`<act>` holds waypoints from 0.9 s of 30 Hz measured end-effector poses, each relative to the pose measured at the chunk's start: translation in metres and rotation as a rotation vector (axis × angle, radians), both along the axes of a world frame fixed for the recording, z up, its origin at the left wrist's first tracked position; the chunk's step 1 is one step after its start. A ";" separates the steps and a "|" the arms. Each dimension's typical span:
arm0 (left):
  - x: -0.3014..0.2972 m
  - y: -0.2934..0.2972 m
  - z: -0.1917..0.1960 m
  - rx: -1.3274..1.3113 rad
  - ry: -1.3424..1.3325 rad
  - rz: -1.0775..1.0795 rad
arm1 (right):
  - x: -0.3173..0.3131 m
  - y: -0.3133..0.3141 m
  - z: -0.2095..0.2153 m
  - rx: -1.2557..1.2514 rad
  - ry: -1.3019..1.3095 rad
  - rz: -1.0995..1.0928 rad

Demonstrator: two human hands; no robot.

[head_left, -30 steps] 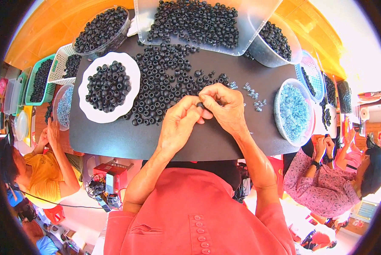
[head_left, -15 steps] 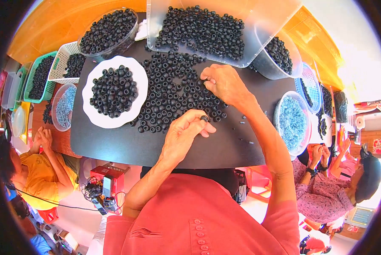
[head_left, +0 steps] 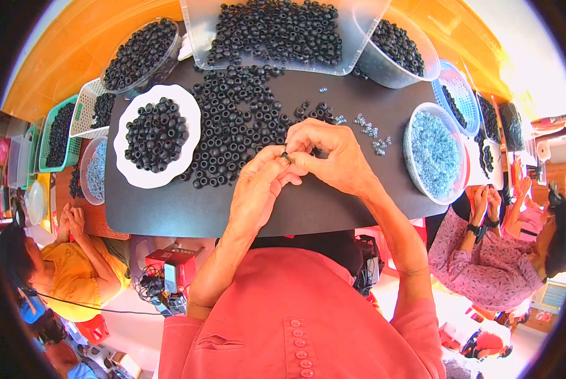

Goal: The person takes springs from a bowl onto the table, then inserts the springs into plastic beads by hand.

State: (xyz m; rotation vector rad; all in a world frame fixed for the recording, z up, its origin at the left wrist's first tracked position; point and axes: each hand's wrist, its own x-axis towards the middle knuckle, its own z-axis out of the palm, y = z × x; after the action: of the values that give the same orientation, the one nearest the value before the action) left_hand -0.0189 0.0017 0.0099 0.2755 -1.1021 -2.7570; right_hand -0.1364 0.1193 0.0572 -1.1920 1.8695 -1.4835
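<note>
My left hand (head_left: 254, 186) pinches a small black round piece (head_left: 285, 157) with a hole, above the dark table (head_left: 283, 211). The fingertips of my right hand (head_left: 333, 155) meet it from the other side, closed; what they hold, if anything, is hidden. Left of and beyond my hands spreads a heap of loose black round pieces (head_left: 238, 120), many with holes. Small silvery-blue coil-like pieces (head_left: 366, 124) lie just right of my right hand. Further left, a white scalloped plate (head_left: 193, 136) carries a pile of the same black pieces.
A clear plastic bin (head_left: 191, 38) and a tub (head_left: 384, 74) of black pieces stand along the far edge. At the right sits a clear bowl (head_left: 411, 161) of silvery-blue pieces. Co-workers sit at left, in a yellow shirt (head_left: 74, 278), and right, in a patterned top (head_left: 478, 265).
My right hand has come back from the black heap to meet my left hand at the small piece. The view has shifted, and the silvery-blue pieces once behind my right arm now show.
</note>
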 end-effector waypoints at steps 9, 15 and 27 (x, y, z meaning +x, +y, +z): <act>0.003 0.007 -0.003 -0.215 -0.062 0.005 | -0.003 0.009 -0.025 0.001 -0.214 -0.009; 0.002 0.007 0.002 -0.204 -0.070 0.014 | 0.000 0.007 -0.026 -0.064 -0.120 -0.002; 0.003 0.003 -0.003 -0.118 0.005 0.046 | 0.004 0.004 -0.040 -0.245 -0.144 -0.041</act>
State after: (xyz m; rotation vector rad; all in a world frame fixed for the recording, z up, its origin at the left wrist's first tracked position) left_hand -0.0163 0.0048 0.0066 0.2753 -1.2357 -2.6387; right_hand -0.1324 0.1230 0.0169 -1.1237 1.6626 -1.8121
